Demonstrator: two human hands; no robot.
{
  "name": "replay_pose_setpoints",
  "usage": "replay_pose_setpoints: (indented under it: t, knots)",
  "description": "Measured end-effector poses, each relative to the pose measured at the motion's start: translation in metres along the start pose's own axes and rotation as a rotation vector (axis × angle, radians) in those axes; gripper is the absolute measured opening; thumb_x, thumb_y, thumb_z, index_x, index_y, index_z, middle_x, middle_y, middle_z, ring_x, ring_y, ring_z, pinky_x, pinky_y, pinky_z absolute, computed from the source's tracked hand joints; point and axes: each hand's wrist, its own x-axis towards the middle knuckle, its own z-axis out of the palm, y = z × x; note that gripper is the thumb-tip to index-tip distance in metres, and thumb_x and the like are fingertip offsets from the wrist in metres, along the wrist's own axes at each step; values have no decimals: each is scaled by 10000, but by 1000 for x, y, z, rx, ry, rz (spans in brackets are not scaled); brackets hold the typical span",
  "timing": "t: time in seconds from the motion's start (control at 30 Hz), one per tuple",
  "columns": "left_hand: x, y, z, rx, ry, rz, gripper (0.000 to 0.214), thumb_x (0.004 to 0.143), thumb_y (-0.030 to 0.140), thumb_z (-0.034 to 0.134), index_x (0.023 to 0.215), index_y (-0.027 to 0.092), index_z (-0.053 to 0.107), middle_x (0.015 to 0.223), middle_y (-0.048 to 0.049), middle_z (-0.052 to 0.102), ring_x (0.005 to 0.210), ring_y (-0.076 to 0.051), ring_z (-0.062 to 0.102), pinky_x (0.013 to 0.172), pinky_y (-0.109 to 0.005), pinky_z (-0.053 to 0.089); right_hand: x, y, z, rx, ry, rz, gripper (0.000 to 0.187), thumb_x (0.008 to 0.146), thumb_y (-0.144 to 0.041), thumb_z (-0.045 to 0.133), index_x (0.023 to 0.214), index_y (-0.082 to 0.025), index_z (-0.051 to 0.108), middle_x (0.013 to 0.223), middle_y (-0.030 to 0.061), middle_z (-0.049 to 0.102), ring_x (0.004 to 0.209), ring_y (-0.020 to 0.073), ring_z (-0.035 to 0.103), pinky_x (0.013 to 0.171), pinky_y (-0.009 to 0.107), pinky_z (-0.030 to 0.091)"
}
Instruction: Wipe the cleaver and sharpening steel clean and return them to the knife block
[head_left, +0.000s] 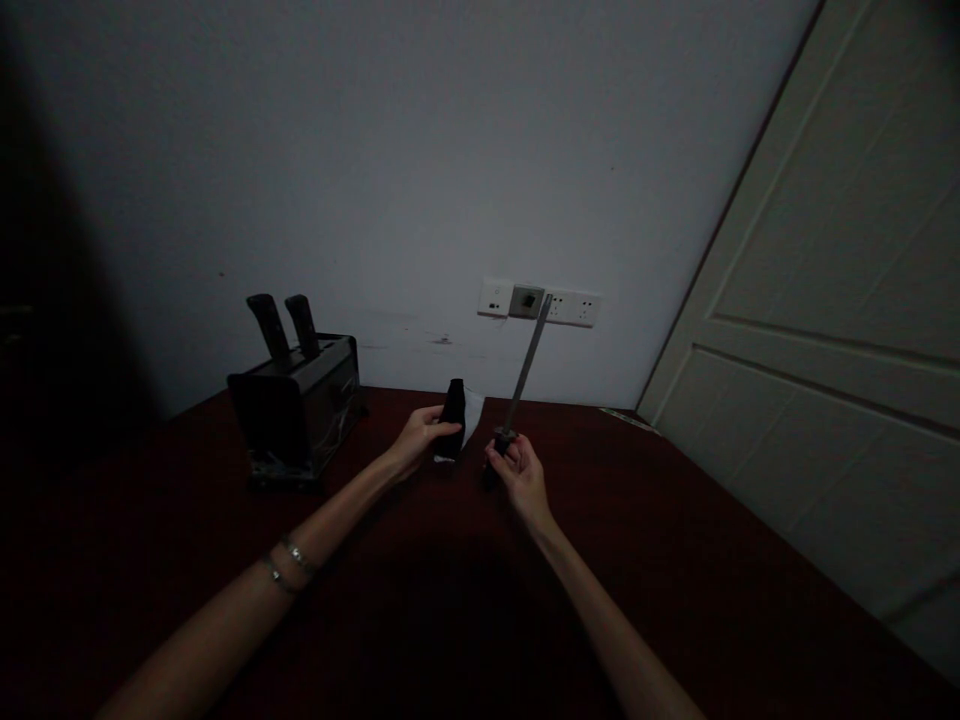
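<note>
My left hand is closed on a dark folded cloth, thumb across its front. A white piece shows along the cloth's right side; whether it is part of it I cannot tell. In my right hand is a sharpening steel, gripped by its dark handle. The long grey rod points up and leans slightly right, its tip in front of the wall sockets. The cloth and the steel are apart, both over the dark red table.
At the left stands a dark knife block with two black-handled knives in its top. Behind the table is a wall with a row of sockets. A pale panelled door borders the right side. The light is dim.
</note>
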Motion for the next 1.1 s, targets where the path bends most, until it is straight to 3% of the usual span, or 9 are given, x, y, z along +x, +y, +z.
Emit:
replay_pose_setpoints:
  t: [0.27, 0.63, 0.97, 1.1]
  knots:
    - [-14, 6, 25, 47, -34, -73, 309, 600, 294, 733, 814, 80, 670, 713, -51, 642, 596, -114, 554, 558, -219, 382, -8, 5, 6, -70, 61, -43, 246, 667, -251, 690, 831, -189, 517, 826, 11, 647, 800, 149, 613, 761, 275, 456]
    - [-21, 8, 36, -23, -68, -191, 225, 632, 233, 704, 792, 78, 673, 722, -70, 659, 585, -109, 570, 532, -203, 385, -17, 5, 7, -305, 68, -174, 186, 749, -256, 601, 905, -172, 546, 859, 45, 639, 817, 174, 604, 757, 301, 458]
    - [-26, 11, 41, 67, 9, -30, 203, 600, 223, 699, 738, 77, 672, 673, -41, 640, 557, -90, 531, 516, -189, 343, -24, -5, 22, -174, 65, -130, 178, 731, -242, 624, 880, -177, 550, 855, 42, 657, 820, 167, 625, 756, 284, 478]
    - [-26, 18, 39, 112, 19, -40, 201, 590, 224, 698, 734, 86, 681, 664, -37, 644, 559, -97, 535, 526, -196, 350, -24, -6, 23, -142, 66, -104, 186, 696, -245, 657, 839, -172, 565, 826, 40, 664, 795, 168, 632, 729, 275, 487]
